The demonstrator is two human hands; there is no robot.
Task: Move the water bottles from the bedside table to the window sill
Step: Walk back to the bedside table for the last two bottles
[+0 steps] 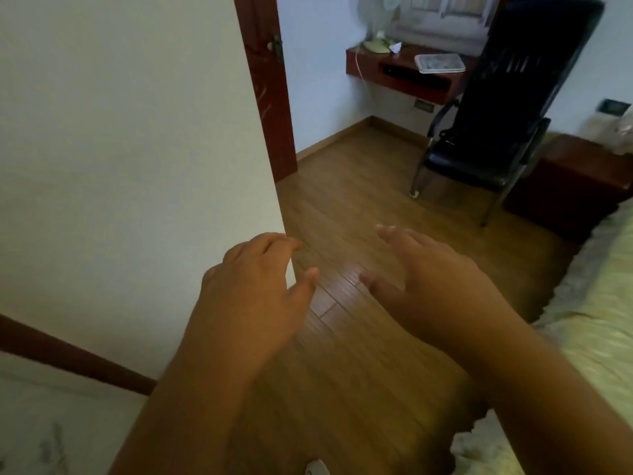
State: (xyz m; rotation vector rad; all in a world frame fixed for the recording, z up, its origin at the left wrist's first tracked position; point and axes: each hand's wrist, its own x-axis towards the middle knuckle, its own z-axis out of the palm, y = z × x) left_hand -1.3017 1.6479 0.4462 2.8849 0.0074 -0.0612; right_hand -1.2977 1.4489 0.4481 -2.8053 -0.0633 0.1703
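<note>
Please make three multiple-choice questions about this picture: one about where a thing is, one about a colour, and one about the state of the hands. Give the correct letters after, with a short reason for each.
1. Where does the black padded chair with metal legs stand?
A. on the bed
B. on the brown wooden floor, beside the dark red bedside cabinet
C. in the doorway

2. What colour is the wall-mounted wooden shelf under the window?
A. dark red-brown
B. white
C. blue

3. What are the two hands doing?
A. each grips a bottle
B. both press on the chair
C. both are open and hold nothing

Answers:
1 B: the chair's legs rest on the floor boards, with the cabinet just to its right.
2 A: the shelf shows a red-brown wood face against the pale wall.
3 C: the left hand and the right hand hang over the floor with fingers spread; no bottle is in view.
</note>
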